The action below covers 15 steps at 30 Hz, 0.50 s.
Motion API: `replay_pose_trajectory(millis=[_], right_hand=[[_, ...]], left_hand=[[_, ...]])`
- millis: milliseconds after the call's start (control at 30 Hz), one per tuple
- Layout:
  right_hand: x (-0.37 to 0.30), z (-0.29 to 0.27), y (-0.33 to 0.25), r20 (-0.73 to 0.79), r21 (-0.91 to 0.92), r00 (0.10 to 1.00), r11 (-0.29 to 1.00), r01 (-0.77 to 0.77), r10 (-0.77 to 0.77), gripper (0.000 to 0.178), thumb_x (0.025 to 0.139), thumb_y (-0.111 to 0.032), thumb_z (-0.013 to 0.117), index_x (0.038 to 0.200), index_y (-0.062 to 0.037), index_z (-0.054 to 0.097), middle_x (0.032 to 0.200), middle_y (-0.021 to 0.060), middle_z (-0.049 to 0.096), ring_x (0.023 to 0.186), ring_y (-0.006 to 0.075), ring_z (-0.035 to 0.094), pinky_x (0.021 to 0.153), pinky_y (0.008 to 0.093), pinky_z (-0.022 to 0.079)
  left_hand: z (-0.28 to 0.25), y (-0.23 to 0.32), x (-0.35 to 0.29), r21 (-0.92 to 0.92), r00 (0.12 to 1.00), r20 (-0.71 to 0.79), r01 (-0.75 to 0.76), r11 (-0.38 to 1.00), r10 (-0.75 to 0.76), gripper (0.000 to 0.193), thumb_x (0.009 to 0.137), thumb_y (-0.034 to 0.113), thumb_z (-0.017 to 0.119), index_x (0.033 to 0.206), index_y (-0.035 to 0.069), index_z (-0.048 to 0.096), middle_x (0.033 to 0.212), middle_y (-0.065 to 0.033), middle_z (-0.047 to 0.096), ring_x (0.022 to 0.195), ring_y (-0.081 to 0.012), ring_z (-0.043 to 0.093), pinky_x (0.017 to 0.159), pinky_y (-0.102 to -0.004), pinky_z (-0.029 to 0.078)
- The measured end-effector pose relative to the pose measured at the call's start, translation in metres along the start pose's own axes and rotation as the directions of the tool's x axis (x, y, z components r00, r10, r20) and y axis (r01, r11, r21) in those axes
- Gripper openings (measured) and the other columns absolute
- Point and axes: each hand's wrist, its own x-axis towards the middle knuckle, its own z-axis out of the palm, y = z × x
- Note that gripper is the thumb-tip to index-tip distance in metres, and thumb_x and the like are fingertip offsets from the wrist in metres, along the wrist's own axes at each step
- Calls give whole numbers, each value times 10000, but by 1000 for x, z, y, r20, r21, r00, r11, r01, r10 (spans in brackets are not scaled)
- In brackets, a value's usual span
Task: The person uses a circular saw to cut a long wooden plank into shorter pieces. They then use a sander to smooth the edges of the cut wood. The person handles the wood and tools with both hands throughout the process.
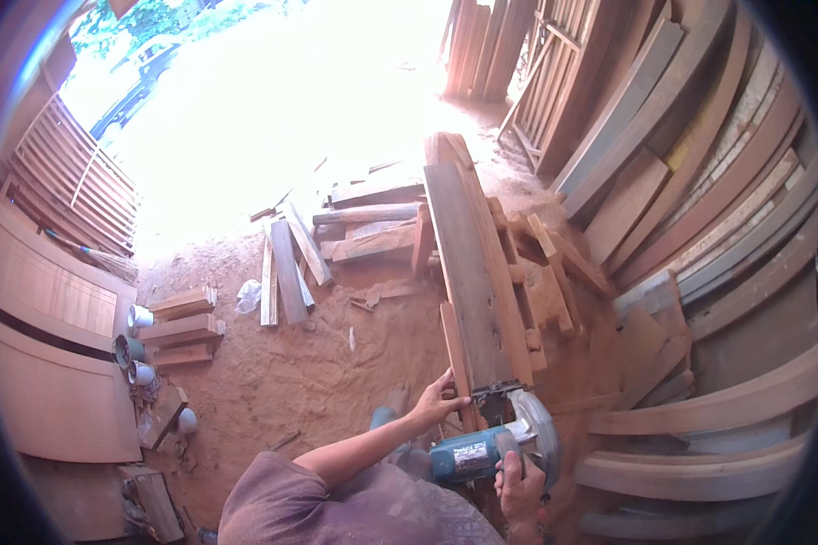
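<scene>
My right hand (pixel 521 490) is wrapped round the rear handle of a teal circular saw (pixel 468 456). The saw's pale round blade guard (pixel 541 427) is on its right side, and its metal base (pixel 498 391) lies at the near end of a long brown plank (pixel 468 272). Along the plank's left edge runs a narrow wooden strip (pixel 453 341). My left hand (pixel 434 407) grips this strip just left of the saw base, thumb over its top and fingers at its side. The blade itself is hidden.
A thick timber (pixel 491 263) lies under the plank, with wood blocks (pixel 545 282) stacked to its right. Loose boards (pixel 286 259) lie on the dusty ground ahead. Curved timbers (pixel 700 400) crowd the right side. Wooden panels (pixel 59 363) and small pots (pixel 129 350) stand at the left.
</scene>
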Motion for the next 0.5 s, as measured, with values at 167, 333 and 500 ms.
replay_pose_trajectory(millis=[167,333,500], right_hand=[[7,0,16,-26,71,999,997,-23,25,488,1090,-430,611,851,-5,641,612,-4,562,493,73,514,456,255,395],[12,1,24,-36,101,999,995,-4,7,470,1092,-409,609,854,-5,641,605,2,560,486,77,510,451,256,394],[23,6,24,-16,118,1000,993,28,-27,459,1095,-389,604,852,-1,629,595,5,549,469,79,497,434,256,385]], left_hand=[[-1,-11,11,83,995,-50,-86,993,90,985,933,114,836,1720,134,243,1329,-98,650,1187,-203,660,1004,-354,567],[-1,-14,15,66,991,-57,-114,991,118,997,925,140,849,1714,103,241,1313,-99,660,1173,-218,669,1011,-357,564],[-11,-18,25,84,992,-70,-94,992,100,1010,918,154,858,1715,104,239,1314,-114,666,1174,-229,671,998,-373,570]])
